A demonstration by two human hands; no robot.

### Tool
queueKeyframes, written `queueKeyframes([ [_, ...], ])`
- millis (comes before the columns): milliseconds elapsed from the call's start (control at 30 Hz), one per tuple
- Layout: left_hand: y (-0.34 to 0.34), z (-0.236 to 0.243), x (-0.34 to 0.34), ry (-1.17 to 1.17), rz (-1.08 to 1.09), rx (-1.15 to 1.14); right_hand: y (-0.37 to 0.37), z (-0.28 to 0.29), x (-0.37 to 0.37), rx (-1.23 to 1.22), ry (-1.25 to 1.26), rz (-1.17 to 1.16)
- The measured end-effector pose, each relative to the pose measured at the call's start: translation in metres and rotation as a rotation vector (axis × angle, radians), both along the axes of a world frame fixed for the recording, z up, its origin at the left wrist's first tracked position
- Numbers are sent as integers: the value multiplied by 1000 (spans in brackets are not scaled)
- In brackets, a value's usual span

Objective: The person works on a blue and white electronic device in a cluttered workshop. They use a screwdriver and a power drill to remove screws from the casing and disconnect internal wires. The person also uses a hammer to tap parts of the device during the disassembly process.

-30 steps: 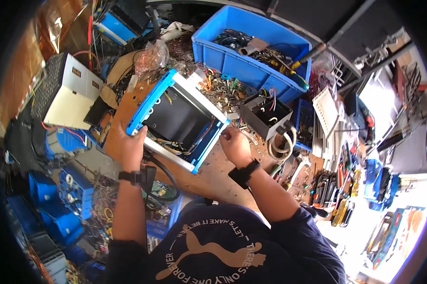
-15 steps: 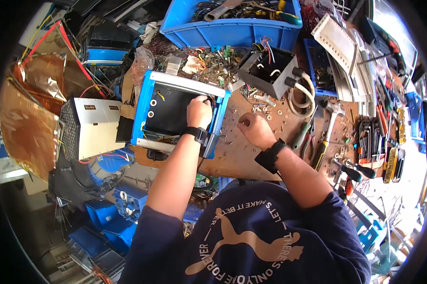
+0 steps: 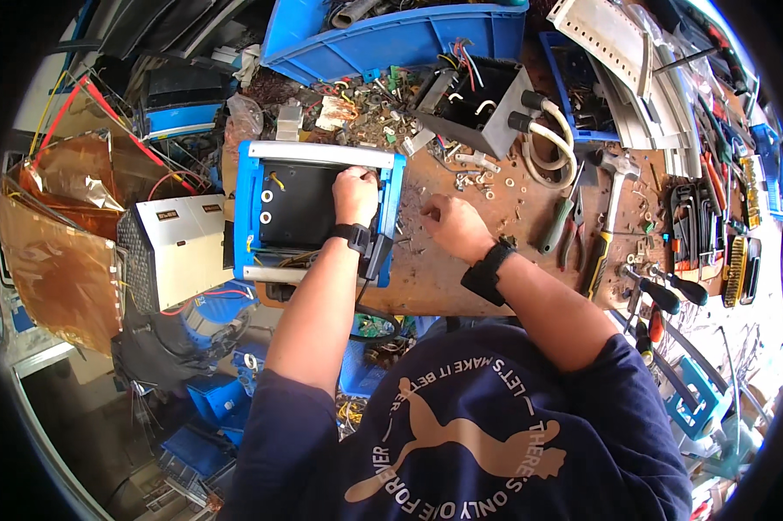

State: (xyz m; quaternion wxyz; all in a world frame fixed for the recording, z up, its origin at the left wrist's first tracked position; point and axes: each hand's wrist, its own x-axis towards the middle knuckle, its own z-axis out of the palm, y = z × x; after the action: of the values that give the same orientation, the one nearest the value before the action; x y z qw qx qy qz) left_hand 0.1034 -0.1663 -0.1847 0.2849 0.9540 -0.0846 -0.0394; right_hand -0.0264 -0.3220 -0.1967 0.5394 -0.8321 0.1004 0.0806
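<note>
Head view: taking 12 o'clock as straight away from the person, the blue-and-silver rectangular metal frame with a black inner panel (image 3: pixel 306 208) sits toward 10 to 11 o'clock from the torso, on the brown wooden surface (image 3: pixel 426 282). It is nearly square; the slightly longer axis, along the silver rails, runs roughly from 9 to 3 o'clock, while its blue sides run from 12 to 6.

Of the two hands, the left hand (image 3: pixel 357 195) is the nearer: it is inside the frame's outline, over the panel toward the 2 to 3 o'clock side, close to the blue side wall on the right (image 3: pixel 393 187). Most of the frame thus spreads toward 8 to 9 o'clock from it. Its fingers are bent inward; whether they pinch anything cannot be told, since the knuckles hide the tips.

The right hand (image 3: pixel 457 227) is outside, at the frame's 3 o'clock and apart from it, so the frame lies at 9 o'clock from that hand. Its fingers are curled in above the surface; whether something small is between them does not show. An open black metal box (image 3: pixel 478 104) stands toward 12 to 1 o'clock from it, and a green-handled screwdriver (image 3: pixel 555 227) lies near 3 o'clock.
</note>
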Motion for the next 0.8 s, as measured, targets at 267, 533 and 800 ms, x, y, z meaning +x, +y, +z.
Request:
queueKeyframes([
  [267, -1, 11, 4, -35, -116, 183, 6, 5, 6, -2, -94, -53],
  [533, 5, 11, 13, 42, -156, 192, 6, 9, 17, -78, -79, -12],
  [800, 10, 0, 18, 102, -131, 72, 13, 28, 59, -203, -218, -41],
])
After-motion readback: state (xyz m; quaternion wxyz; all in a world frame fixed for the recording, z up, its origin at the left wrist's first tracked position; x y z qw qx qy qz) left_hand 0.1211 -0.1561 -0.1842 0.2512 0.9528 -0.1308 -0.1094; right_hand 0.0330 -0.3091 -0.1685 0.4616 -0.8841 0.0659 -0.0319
